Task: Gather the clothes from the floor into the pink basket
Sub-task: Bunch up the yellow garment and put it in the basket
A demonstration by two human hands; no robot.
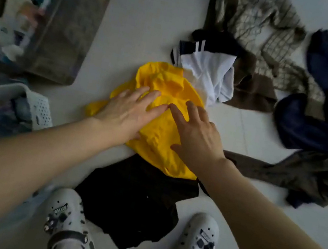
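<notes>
A yellow garment [165,85] lies crumpled on the white floor in the middle of the view. My left hand [130,111] rests flat on its left side and my right hand [196,134] on its right side, fingers spread, neither gripping it. A black garment [134,202] lies under and in front of the yellow one, between my shoes. Beyond lie a white and navy striped piece [207,70], a brown checked garment [266,46], navy clothes [326,104] and an olive-brown one [314,175]. No pink basket is visible.
A dark translucent storage box [76,21] full of items stands at upper left. A pale perforated basket [39,106] with things in it sits at the left edge. My white clogs [66,223] stand at the bottom on the floor.
</notes>
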